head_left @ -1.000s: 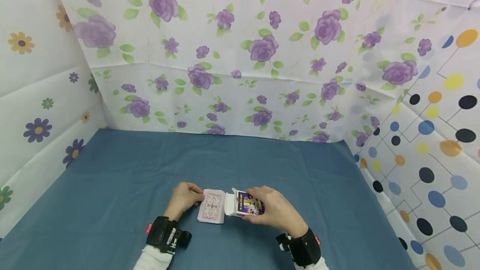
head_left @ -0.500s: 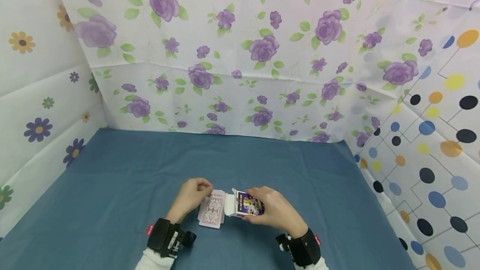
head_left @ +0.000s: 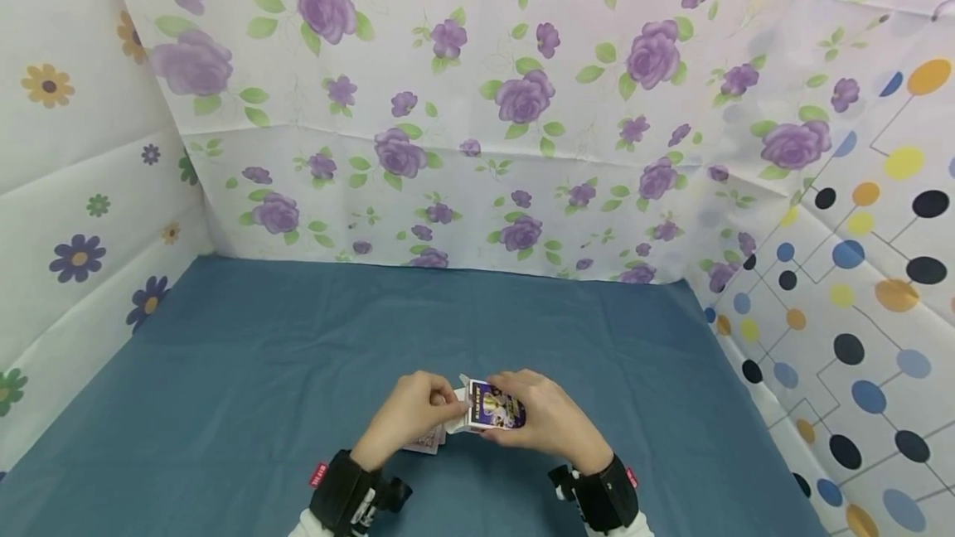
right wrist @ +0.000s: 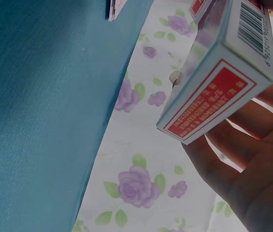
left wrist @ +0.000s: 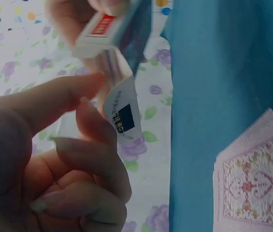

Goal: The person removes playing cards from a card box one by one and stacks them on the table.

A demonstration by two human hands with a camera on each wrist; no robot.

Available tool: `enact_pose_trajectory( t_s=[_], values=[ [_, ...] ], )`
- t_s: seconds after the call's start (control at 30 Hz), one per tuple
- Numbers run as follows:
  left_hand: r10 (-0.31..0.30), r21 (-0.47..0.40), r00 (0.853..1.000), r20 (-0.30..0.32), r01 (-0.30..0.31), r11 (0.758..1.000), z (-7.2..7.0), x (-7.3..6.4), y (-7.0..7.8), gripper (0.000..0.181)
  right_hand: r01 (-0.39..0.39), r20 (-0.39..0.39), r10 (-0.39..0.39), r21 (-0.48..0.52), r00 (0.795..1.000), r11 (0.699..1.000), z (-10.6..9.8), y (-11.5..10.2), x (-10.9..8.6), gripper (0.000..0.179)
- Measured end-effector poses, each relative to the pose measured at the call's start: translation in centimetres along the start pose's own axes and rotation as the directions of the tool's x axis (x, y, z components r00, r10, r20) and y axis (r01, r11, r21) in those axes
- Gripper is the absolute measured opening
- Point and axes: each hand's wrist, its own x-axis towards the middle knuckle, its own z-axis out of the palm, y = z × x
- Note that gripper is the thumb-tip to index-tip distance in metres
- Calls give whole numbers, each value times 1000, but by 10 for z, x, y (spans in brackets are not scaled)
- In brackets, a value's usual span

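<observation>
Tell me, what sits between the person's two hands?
The playing-card box does, as the head view shows: the right hand grips it, and its open flap, clearest in the left wrist view, is beside the left hand.

Card box (right wrist: 214,99) looks like smooth thin cardboard, cards (left wrist: 255,179) kinda textured paper, tablecloth (head_left: 298,330) matt fabric.

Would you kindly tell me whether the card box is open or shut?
The card box is open: its white flap sticks out from one end.
</observation>
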Motion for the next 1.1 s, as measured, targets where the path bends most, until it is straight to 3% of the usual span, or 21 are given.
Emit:
enact_pose_trajectory(
  t_s=[0.2,0.33,0.6,0.8,1.1],
  values=[
    [4,32,1000,19,-4,999,8,0,-5,20,16,-15,-16,0,1000,1000,-1,-3,1,60],
    [0,-33,998,65,3,999,7,1,-8,19,32,-28,-32,-5,999,999,-2,-4,1,60],
    [-75,-171,985,155,101,980,-5,3,-11,23,29,-27,-30,-25,999,999,-1,-3,0,62],
    [-54,-272,971,233,118,955,-15,5,-18,27,30,-37,-30,-13,999,999,-1,0,-1,63],
    [-61,-319,969,239,137,938,-38,3,-30,21,1,-46,-3,-31,999,1000,-4,1,-1,64]
  ],
)
